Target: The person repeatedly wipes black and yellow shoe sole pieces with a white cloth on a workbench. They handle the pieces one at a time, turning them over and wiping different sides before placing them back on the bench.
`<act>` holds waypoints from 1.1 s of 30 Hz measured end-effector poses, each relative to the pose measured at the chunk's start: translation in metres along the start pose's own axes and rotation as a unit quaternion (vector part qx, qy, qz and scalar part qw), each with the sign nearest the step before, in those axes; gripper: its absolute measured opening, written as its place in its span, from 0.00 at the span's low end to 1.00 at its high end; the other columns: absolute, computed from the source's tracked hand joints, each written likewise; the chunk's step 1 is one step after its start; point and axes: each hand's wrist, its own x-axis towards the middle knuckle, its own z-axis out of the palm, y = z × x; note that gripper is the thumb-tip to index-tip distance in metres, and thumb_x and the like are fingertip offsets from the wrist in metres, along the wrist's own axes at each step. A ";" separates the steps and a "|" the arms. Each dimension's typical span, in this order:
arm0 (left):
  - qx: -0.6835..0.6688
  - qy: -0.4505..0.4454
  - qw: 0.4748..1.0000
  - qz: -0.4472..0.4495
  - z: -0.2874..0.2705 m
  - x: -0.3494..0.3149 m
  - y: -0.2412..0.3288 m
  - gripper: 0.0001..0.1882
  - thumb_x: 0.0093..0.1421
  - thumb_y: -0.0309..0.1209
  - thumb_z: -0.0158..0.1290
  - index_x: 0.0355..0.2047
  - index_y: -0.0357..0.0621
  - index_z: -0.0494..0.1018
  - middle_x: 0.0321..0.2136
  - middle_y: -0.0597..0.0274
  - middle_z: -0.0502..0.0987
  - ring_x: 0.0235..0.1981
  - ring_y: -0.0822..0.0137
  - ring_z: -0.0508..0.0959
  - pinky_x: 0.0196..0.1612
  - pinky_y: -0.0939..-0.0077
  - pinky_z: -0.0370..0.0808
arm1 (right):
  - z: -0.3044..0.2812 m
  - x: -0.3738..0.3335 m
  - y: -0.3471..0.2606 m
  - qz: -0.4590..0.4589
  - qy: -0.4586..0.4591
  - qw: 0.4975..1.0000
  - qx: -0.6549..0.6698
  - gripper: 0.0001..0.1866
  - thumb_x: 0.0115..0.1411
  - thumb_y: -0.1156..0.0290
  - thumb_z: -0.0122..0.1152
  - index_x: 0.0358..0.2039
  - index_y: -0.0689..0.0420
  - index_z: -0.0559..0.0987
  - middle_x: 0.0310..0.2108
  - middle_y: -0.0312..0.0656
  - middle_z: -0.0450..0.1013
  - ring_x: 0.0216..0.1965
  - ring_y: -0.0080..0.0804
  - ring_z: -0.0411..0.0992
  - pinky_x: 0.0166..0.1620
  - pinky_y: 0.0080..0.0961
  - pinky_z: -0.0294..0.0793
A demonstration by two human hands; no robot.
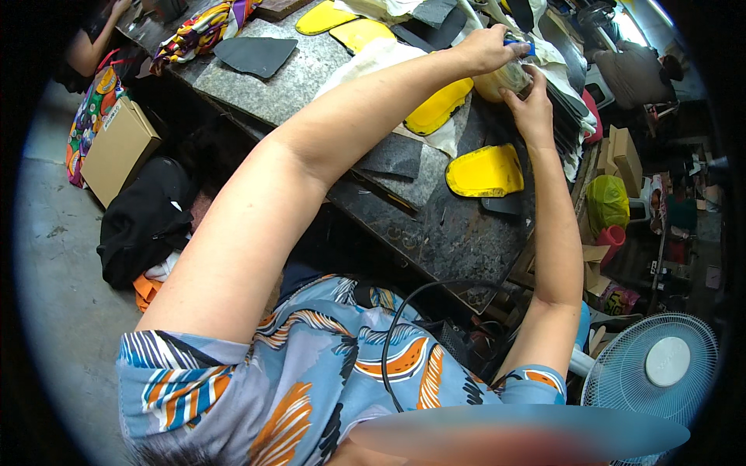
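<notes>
Both my arms reach to the far right part of the workbench. In my left hand (491,51), the fingers are closed on a small blue object (519,48); its kind I cannot make out. Just below it, my right hand (535,109) has its thumb and fingers curled round a cloudy, yellowish container (497,82) that looks like a jar. The blue object is over the container's upper side; whether they touch is hidden. Nearest to the hands lie a yellow insole-shaped piece (440,106) with black edges and another yellow piece (486,171).
The dark, stained workbench (435,233) carries more yellow pieces (362,34), a dark grey sheet (255,56) and stacked white and dark sheets (571,101). A fan (649,380) stands at my right. Cardboard (120,151) leans at the left. Other people are at both far sides.
</notes>
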 end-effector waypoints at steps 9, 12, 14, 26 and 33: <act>0.010 -0.003 1.000 -0.007 0.012 0.009 -0.018 0.41 0.60 0.61 0.51 0.53 0.29 0.68 0.47 0.35 0.76 0.49 0.44 0.78 0.53 0.60 0.74 | -0.020 0.038 -0.016 0.044 -0.223 0.933 -0.278 0.35 0.50 0.34 0.62 0.56 0.39 0.78 0.44 0.48 0.79 0.47 0.42 0.78 0.51 0.40 0.75; 0.017 -0.004 1.000 -0.008 0.013 0.007 -0.013 0.41 0.59 0.61 0.52 0.52 0.29 0.69 0.46 0.34 0.76 0.49 0.43 0.78 0.53 0.60 0.74 | -0.022 0.035 -0.017 0.030 -0.205 0.939 -0.276 0.34 0.50 0.32 0.61 0.54 0.37 0.79 0.44 0.46 0.79 0.46 0.42 0.78 0.50 0.39 0.75; 0.030 -0.008 0.999 0.011 0.011 0.005 -0.008 0.41 0.58 0.61 0.53 0.52 0.29 0.69 0.45 0.34 0.77 0.48 0.43 0.78 0.52 0.59 0.74 | -0.020 0.034 -0.014 0.021 -0.200 0.940 -0.274 0.34 0.50 0.32 0.60 0.54 0.37 0.79 0.45 0.46 0.79 0.46 0.43 0.78 0.51 0.38 0.75; 0.055 -0.005 0.995 0.087 -0.001 0.003 -0.007 0.52 0.53 0.66 0.55 0.62 0.31 0.61 0.51 0.32 0.73 0.54 0.42 0.75 0.57 0.58 0.71 | -0.062 0.017 -0.034 -0.018 -0.145 0.951 -0.274 0.33 0.50 0.35 0.63 0.49 0.45 0.82 0.44 0.48 0.79 0.46 0.47 0.77 0.49 0.39 0.74; 0.153 -0.104 0.973 0.139 -0.151 -0.103 0.008 0.17 0.59 0.35 0.54 0.46 0.40 0.74 0.42 0.45 0.78 0.45 0.48 0.78 0.48 0.56 0.74 | -0.060 -0.039 -0.087 -0.121 -0.182 0.976 -0.027 0.13 0.62 0.62 0.62 0.43 0.53 0.83 0.46 0.42 0.76 0.47 0.36 0.75 0.51 0.32 0.72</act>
